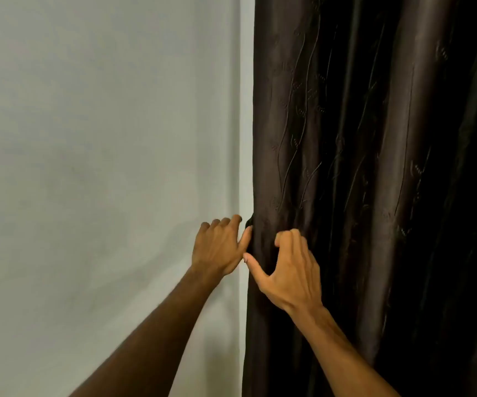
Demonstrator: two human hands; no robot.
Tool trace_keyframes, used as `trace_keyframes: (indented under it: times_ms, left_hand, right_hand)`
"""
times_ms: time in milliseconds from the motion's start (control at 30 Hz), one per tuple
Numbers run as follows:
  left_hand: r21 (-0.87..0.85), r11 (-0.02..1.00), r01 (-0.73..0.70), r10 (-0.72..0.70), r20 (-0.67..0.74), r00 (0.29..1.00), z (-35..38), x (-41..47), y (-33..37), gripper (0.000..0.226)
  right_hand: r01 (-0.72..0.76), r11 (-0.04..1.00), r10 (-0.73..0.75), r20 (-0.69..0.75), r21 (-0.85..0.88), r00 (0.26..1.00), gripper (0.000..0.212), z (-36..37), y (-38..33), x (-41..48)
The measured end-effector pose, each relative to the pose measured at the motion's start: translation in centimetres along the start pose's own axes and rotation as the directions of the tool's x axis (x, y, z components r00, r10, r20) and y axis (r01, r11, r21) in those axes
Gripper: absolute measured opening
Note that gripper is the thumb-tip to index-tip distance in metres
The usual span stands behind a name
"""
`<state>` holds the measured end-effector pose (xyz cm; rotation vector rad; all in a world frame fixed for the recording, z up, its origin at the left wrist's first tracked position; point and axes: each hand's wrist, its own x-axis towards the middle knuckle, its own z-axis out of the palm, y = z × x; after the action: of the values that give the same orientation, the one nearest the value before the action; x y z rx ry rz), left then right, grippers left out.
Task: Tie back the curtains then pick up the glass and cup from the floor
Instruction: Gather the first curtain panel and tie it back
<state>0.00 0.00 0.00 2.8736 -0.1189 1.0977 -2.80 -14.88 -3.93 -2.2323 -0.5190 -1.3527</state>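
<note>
A dark brown curtain (375, 167) hangs in deep vertical folds over the right half of the view, from twelve o'clock down past four o'clock, its sheen showing a faint embossed pattern of wavy lines. A pale grey wall (102, 153) fills the left half.

Both bare forearms rise from six o'clock and meet at the curtain's left edge, a little below the centre. The left hand (217, 247) lies against the wall just beside that edge, knuckles up, fingers curled toward the fabric and the thumb touching the hem; its grip looks loose, clenched on nothing that shows. The right hand (291, 267) rests on the front of the curtain, fingers bent into the folds and the thumb stretched toward nine o'clock along the edge, so its grip is pinching the cloth. A small dark shape (249, 220) pokes out at the hem just above the left thumb, possibly a tieback or hook; it is too dim to tell.
</note>
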Motion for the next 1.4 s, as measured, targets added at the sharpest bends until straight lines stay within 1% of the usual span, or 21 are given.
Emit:
trace_keyframes:
  times_ms: [67, 100, 133, 233, 300, 400, 467, 567, 633, 700, 800, 867, 933, 1000, 1067, 1167, 1267, 1400]
  left_hand:
    - [-0.017, 1.0, -0.011, 0.011, 0.024, 1.0, 0.8, 1.0, -0.3, 0.051]
    - [-0.027, 0.999, -0.022, 0.022, 0.01, 1.0, 1.2, 1.5, -0.2, 0.051]
    - [-0.059, 0.998, -0.01, 0.01, 0.009, 1.0, 1.6, 1.8, -0.3, 0.052]
    - [-0.169, 0.985, 0.04, -0.035, 0.033, 0.999, 2.5, 3.1, -0.3, 0.058]
    - [-0.242, 0.968, 0.073, -0.063, 0.051, 0.997, 3.4, 4.1, -0.3, 0.056]
    - [-0.325, 0.942, 0.08, -0.056, 0.084, 0.995, 4.2, 4.4, 0.5, 0.044]
    - [-0.372, 0.923, 0.101, -0.055, 0.131, 0.99, 5.4, 3.3, 0.8, 0.035]
    - [-0.509, 0.849, 0.143, -0.061, 0.174, 0.983, 6.9, 2.1, 1.3, 0.025]
    - [-0.582, 0.796, 0.166, -0.07, 0.184, 0.98, 7.1, 1.7, 2.0, 0.019]
    - [-0.648, 0.739, 0.185, -0.073, 0.196, 0.978, 7.1, 1.6, 2.7, 0.007]
    - [-0.714, 0.664, 0.222, -0.092, 0.216, 0.972, 7.0, 1.4, 3.6, 0.014]
    - [-0.731, 0.639, 0.24, -0.105, 0.226, 0.969, 6.6, 1.3, 3.8, 0.013]
    - [-0.735, 0.639, 0.227, -0.104, 0.209, 0.972, 6.0, 1.4, 3.9, 0.01]
    - [-0.74, 0.649, 0.176, -0.071, 0.171, 0.983, 5.4, 1.4, 3.9, 0.023]
    - [-0.745, 0.655, 0.128, -0.013, 0.159, 0.987, 4.6, 1.6, 4.1, 0.029]
    - [-0.748, 0.657, 0.097, 0.051, 0.172, 0.984, 3.6, 1.7, 4.5, 0.027]
    - [-0.746, 0.656, 0.113, 0.053, 0.195, 0.979, 2.7, 1.2, 5.5, 0.02]
    - [-0.721, 0.67, 0.177, 0.004, 0.242, 0.97, 1.6, 0.9, 7.3, 0.018]
  right_hand:
    - [-0.149, 0.985, 0.148, -0.017, -0.092, 0.989, 0.06, 0.0, -0.1, 0.9]
    - [-0.197, 0.972, 0.196, -0.023, -0.132, 0.98, 0.062, -0.1, 0.0, 1.3]
    - [-0.217, 0.964, 0.213, -0.041, -0.156, 0.976, 0.062, -0.1, 0.0, 1.4]
    - [-0.273, 0.938, 0.268, -0.054, -0.215, 0.962, 0.051, 0.1, 0.4, 1.5]
    - [-0.307, 0.924, 0.304, -0.049, -0.227, 0.952, 0.046, -0.1, 0.7, 1.4]
    - [-0.374, 0.9, 0.377, -0.031, -0.223, 0.926, 0.039, -0.9, 1.1, 0.5]
    - [-0.412, 0.885, 0.42, -0.012, -0.215, 0.908, 0.036, -0.8, 0.9, -1.1]
    - [-0.474, 0.857, 0.485, 0.003, -0.204, 0.875, 0.035, -0.5, 0.5, -2.7]
    - [-0.489, 0.849, 0.497, -0.009, -0.199, 0.868, 0.035, -0.5, 0.3, -3.0]
    - [-0.5, 0.843, 0.508, -0.012, -0.198, 0.862, 0.035, -0.6, 0.2, -3.1]
    - [-0.52, 0.822, 0.535, 0.006, -0.232, 0.845, 0.042, -0.4, 0.5, -3.0]
    - [-0.524, 0.816, 0.548, 0.035, -0.245, 0.836, 0.051, -0.3, 0.9, -2.8]
    - [-0.519, 0.819, 0.548, 0.065, -0.246, 0.834, 0.059, -0.1, 1.2, -2.5]
    - [-0.507, 0.823, 0.542, 0.09, -0.256, 0.836, 0.068, 0.3, 1.3, -2.2]
    - [-0.5, 0.824, 0.542, 0.113, -0.265, 0.833, 0.075, 0.6, 1.3, -1.9]
    - [-0.494, 0.83, 0.541, 0.155, -0.26, 0.827, 0.084, 1.0, 1.2, -1.6]
    - [-0.491, 0.835, 0.539, 0.189, -0.25, 0.821, 0.086, 0.9, 1.2, -1.3]
    - [-0.49, 0.845, 0.531, 0.241, -0.214, 0.812, 0.088, 0.5, 0.9, -1.3]
